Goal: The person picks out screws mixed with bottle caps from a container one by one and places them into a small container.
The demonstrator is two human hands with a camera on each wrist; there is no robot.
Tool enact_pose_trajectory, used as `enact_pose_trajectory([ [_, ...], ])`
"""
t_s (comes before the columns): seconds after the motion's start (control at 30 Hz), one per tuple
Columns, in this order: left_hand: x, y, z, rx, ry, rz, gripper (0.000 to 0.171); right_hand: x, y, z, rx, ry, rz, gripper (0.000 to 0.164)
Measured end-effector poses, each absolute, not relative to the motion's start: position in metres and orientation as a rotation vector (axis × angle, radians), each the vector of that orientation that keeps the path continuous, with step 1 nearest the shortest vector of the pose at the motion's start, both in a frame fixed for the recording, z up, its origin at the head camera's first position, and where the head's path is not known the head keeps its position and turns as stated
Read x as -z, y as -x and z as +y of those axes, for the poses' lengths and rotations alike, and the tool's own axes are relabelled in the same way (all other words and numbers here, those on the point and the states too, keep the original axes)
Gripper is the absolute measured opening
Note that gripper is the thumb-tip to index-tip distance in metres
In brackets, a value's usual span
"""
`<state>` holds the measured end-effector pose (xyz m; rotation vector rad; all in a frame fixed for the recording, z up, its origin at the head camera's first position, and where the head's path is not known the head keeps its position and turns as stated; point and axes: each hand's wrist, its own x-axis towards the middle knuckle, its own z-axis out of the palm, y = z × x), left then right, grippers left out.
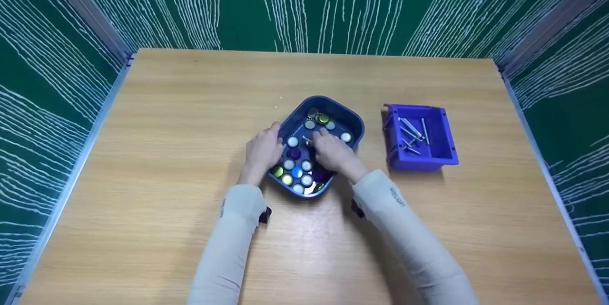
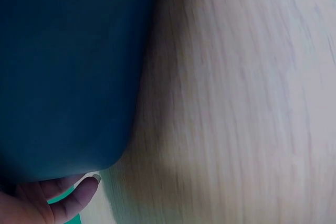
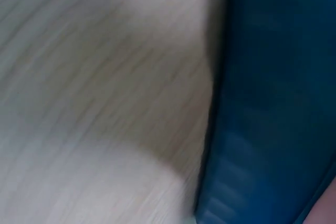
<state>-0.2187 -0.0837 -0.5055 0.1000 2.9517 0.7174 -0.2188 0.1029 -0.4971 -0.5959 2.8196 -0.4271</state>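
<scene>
A dark blue tub [image 1: 354, 122] stands turned cornerwise on the table, with several bottle caps [image 1: 294, 153] in white, purple, green and blue spread over its floor. My left hand [image 1: 264, 149] grips the tub's left wall; in the left wrist view its fingers [image 2: 76, 203] show at the tub's lower edge. Reaching over the right side, my right hand [image 1: 331, 152] has its fingertips down inside the tub. They pinch a small silvery bolt [image 1: 307, 141], mostly hidden by the fingers. The right wrist view is blurred and shows mainly the tub's outer wall [image 3: 268, 103].
To the right stands a purple bin [image 1: 445, 141] holding several silvery bolts [image 1: 411, 129]. The wooden table [image 1: 190, 95] runs back to green walls [image 1: 238, 5] with white streaks. A few tiny white specks lie behind the tub.
</scene>
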Motion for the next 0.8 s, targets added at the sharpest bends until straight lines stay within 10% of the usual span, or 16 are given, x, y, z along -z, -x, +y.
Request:
enact_pose_trajectory([
  [0.8, 0.506, 0.218, -0.082, -0.692, -0.097, 2.963, 0.038, 0.473, 0.222, 0.126, 1.294, 0.466, 2.447, 0.03],
])
